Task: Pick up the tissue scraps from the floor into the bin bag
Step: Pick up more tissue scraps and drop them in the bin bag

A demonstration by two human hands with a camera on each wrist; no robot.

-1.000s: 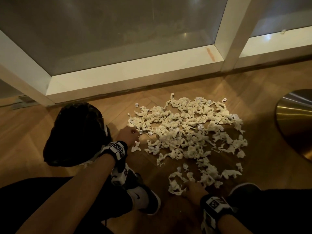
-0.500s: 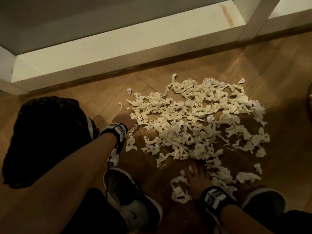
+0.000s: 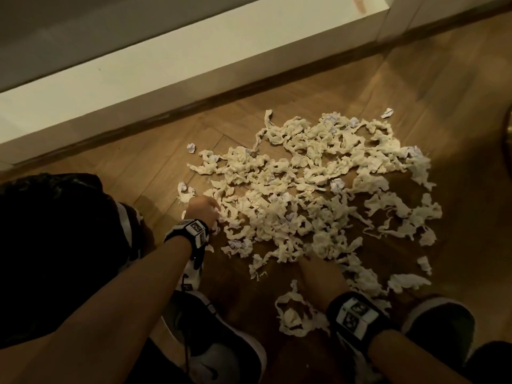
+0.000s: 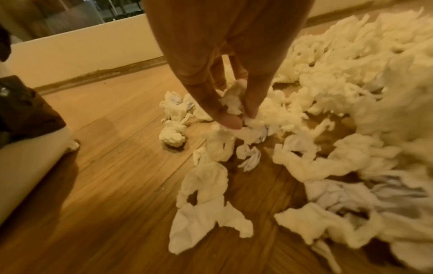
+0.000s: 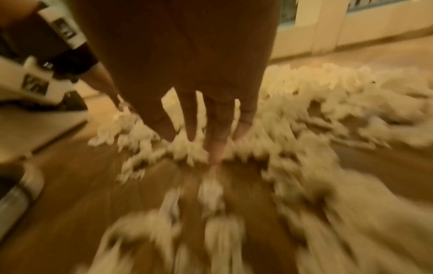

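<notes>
A spill was judged likely: the scraps (image 3: 318,195) were light and tangled, so strands pinched at the edge could trail and drop short of the bag (image 3: 55,245), lying at nine o'clock of the pile on the floor (image 3: 155,162). The left hand (image 3: 203,209) was seen at the pile's eight o'clock edge, thumb and fingertips (image 4: 230,121) nearly closed round a small clump. The right hand (image 3: 321,275) was laid at six o'clock, fingers (image 5: 216,146) straight and spread, touching scraps but gripping nothing.
</notes>
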